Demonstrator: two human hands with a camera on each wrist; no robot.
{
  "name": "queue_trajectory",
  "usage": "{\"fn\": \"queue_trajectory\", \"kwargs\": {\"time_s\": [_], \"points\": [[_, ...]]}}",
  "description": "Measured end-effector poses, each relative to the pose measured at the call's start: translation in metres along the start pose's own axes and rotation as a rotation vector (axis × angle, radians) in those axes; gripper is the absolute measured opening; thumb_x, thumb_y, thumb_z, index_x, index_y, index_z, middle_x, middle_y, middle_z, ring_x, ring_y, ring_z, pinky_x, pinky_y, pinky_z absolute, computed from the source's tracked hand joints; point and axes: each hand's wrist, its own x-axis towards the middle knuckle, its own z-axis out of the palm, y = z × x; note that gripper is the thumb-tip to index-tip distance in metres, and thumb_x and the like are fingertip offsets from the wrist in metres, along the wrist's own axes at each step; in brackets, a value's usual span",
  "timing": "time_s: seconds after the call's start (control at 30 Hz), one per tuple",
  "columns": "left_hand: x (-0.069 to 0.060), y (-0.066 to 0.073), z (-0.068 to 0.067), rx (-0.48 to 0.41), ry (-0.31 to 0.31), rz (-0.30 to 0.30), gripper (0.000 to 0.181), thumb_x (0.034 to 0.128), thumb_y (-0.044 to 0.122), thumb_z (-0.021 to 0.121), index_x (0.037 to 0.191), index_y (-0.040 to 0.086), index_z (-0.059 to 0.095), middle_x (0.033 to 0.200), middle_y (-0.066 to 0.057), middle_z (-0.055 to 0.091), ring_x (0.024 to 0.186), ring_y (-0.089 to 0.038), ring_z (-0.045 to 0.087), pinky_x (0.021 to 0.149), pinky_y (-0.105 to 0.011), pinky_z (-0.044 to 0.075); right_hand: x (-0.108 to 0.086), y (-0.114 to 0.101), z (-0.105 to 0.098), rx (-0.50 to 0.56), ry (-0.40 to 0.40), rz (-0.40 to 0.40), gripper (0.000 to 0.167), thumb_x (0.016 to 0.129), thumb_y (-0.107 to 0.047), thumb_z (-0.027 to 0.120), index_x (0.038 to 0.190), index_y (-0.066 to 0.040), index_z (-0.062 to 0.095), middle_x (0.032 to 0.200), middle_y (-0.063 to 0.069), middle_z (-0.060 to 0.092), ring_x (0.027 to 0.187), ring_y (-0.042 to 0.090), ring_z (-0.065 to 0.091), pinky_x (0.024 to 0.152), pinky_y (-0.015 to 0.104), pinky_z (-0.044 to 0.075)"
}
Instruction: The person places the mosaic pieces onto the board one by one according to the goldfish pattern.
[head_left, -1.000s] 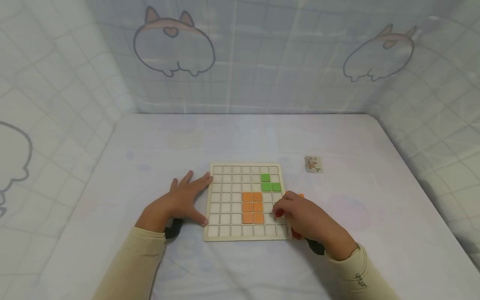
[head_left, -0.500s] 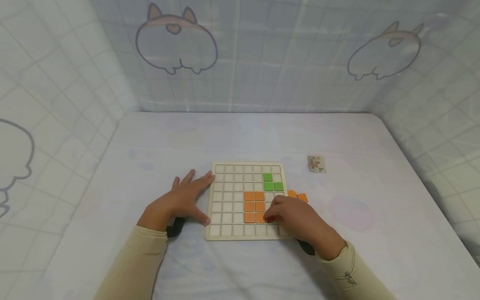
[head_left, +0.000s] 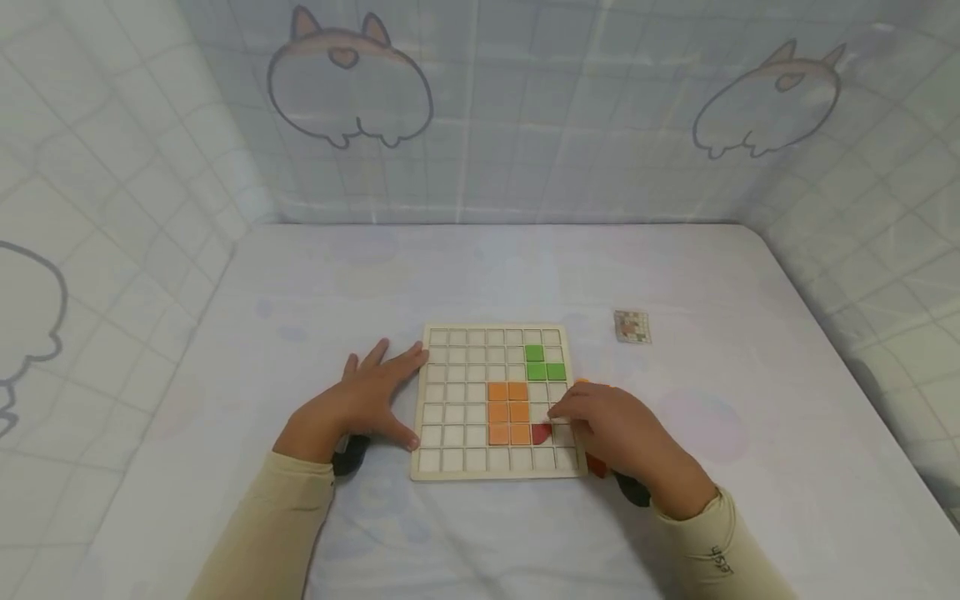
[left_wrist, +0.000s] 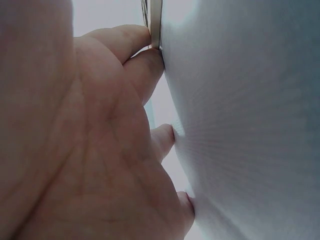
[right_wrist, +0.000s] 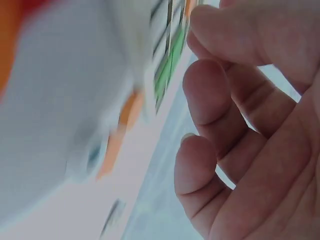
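Note:
A pale wooden grid board (head_left: 498, 478) lies on the table. Spread along its left edge, my left hand (head_left: 367, 408) touches it with the thumb and a fingertip; the left wrist view shows fingertips against the board's side and the cloth. A red tile (head_left: 540, 433) with one rounded side sits in a cell, right of a block of orange square tiles (head_left: 508, 412). Over the board's right edge hovers my right hand (head_left: 618, 425), fingers loosely bent, with nothing seen between them. Green square tiles (head_left: 536, 371) occupy cells near the upper right.
Loose orange pieces (right_wrist: 112, 150) lie beyond the board's right edge, mostly hidden by the right hand in the head view. A red-orange piece (head_left: 596, 466) shows under that wrist. A small printed pattern card (head_left: 632, 327) lies farther back on the right.
My right hand carried the red tile left to the cell beside the orange block, let it go there and drew back to the right. The left hand stays at the board's edge.

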Motion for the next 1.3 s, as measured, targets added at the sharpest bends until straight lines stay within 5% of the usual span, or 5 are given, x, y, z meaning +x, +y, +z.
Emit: {"fn": "queue_trajectory", "kwargs": {"time_s": [0.33, 0.53, 0.77, 1.07, 1.3], "points": [[0.001, 0.002, 0.001, 0.014, -0.008, -0.025, 0.137, 0.0539, 0.059, 0.095, 0.164, 0.025, 0.02, 0.172, 0.002, 0.012, 0.157, -0.042, -0.008, 0.118, -0.073, -0.008, -0.032, 0.04, -0.023, 0.055, -0.08, 0.337, 0.033, 0.092, -0.007, 0.069, 0.122, -0.019, 0.073, 0.118, 0.0, 0.069, 0.093, 0.017, 0.062, 0.085, 0.042, 0.057], [0.002, 0.0, 0.003, 0.003, -0.002, 0.0, 0.136, 0.0546, 0.059, 0.094, 0.164, 0.022, 0.022, 0.172, 0.0, 0.013, 0.157, -0.043, -0.007, 0.118, -0.074, -0.008, -0.052, 0.05, -0.026, 0.19, -0.15, 0.465, 0.03, 0.089, -0.02, 0.074, 0.119, -0.018, 0.072, 0.112, 0.0, 0.066, 0.094, 0.02, 0.056, 0.076, 0.035, 0.053], [0.001, -0.002, 0.0, -0.009, 0.016, 0.03, 0.134, 0.0557, 0.058, 0.094, 0.163, 0.02, 0.024, 0.172, -0.004, 0.016, 0.156, -0.045, -0.005, 0.117, -0.075, -0.007, -0.056, 0.057, -0.015, 0.226, -0.111, 0.387, 0.029, 0.09, -0.026, 0.076, 0.118, -0.017, 0.072, 0.104, -0.004, 0.064, 0.086, 0.016, 0.053, 0.072, 0.029, 0.049], [0.001, -0.003, 0.003, -0.021, 0.001, 0.016, 0.134, 0.0554, 0.059, 0.094, 0.163, 0.02, 0.024, 0.172, -0.002, 0.015, 0.156, -0.045, -0.006, 0.117, -0.075, -0.008, -0.011, 0.07, -0.01, 0.121, -0.106, 0.341, 0.037, 0.096, -0.014, 0.067, 0.133, -0.018, 0.068, 0.109, 0.001, 0.065, 0.096, 0.019, 0.056, 0.086, 0.039, 0.056], [0.0, 0.002, -0.001, 0.005, 0.014, 0.0, 0.135, 0.0542, 0.059, 0.094, 0.163, 0.021, 0.025, 0.172, -0.002, 0.016, 0.157, -0.045, -0.005, 0.117, -0.075, -0.008, 0.006, 0.064, -0.014, 0.086, -0.145, 0.36, 0.03, 0.092, -0.015, 0.071, 0.122, -0.014, 0.073, 0.109, 0.002, 0.063, 0.095, 0.02, 0.055, 0.085, 0.038, 0.056]]}}
